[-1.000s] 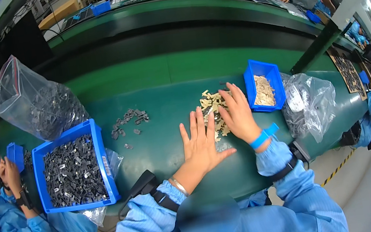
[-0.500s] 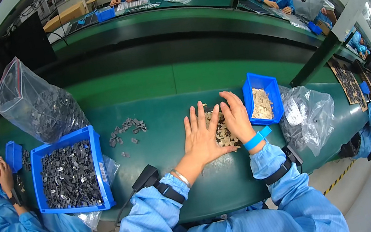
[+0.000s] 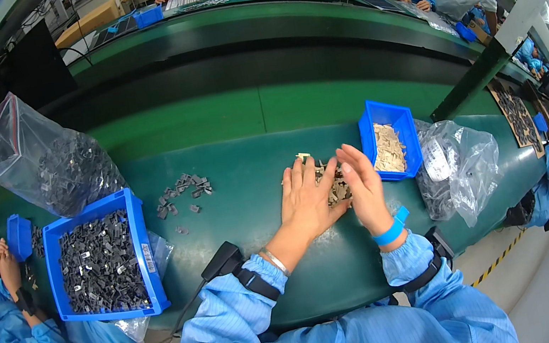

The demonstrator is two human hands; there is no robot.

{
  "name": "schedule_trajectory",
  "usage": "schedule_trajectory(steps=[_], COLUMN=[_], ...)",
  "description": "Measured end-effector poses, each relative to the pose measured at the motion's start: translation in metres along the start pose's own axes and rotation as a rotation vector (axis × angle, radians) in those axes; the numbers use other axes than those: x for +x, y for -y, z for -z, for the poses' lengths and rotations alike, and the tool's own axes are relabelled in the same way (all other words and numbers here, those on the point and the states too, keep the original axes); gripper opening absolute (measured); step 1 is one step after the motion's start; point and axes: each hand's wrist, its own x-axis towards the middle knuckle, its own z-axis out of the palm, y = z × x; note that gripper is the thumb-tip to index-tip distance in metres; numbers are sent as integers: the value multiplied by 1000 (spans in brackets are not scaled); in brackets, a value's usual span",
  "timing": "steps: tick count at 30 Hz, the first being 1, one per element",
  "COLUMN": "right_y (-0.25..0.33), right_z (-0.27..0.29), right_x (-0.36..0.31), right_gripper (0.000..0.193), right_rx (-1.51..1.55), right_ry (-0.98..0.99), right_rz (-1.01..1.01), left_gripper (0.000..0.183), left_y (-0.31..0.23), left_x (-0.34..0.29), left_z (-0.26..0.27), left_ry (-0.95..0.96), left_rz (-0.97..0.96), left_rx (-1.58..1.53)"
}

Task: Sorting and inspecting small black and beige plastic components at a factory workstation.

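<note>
Head view: a small pile of flat tan pieces (image 3: pixel 338 192) lies on the green tabletop (image 3: pixel 240 184) in the gap between the person's two hands, walled in on both sides. The left hand (image 3: pixel 304 199) is open, palm down, its fingers pointing away from the body and covering the pile's left part; its thumb reaches across the near edge toward the other hand. Whether any pieces are pinched beneath that palm, I cannot tell. The right hand (image 3: pixel 366 193) stands on edge at the pile's right side, fingers extended, its palm turned inward to face the pieces (it grips nothing that shows). A few paler yellowish pieces (image 3: pixel 303 156) peek out just past the left fingertips.

Just beyond the right hand, to its right, sits a small blue bin (image 3: pixel 383 110) holding more tan pieces, with a clear plastic bag (image 3: pixel 469 166) beside it. Well to the left of the left hand, loose dark gray pieces (image 3: pixel 201 185) lie scattered; farther left are a large blue bin (image 3: pixel 153 288) filled with similar dark pieces and, behind it, a clear zip bag (image 3: pixel 73 171) containing more.
</note>
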Motion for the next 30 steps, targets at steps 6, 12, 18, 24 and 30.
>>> schedule_trajectory(steps=[6, 12, 18, 24, 30], right_y=[4, -2, -5, -4, -6], right_z=[35, 47, 49, 52, 55], right_x=[-27, -34, -35, -36, -34], right_gripper=[25, 19, 18, 17, 16], right_rx=[10, -14, -45, -63, -76], right_ry=[-53, -90, -97, -103, -109], right_rz=[101, 158, 176, 164, 158], left_gripper=[53, 34, 22, 18, 13], left_y=[-5, -6, -2, 4, 11], left_x=[0, 2, 11, 18, 32], left_z=[-3, -5, -8, -8, 4], left_ry=[-108, -111, -198, -301, -218], left_rz=[-68, -85, -145, -203, 302], left_rx=[-30, -82, -104, -235, -720])
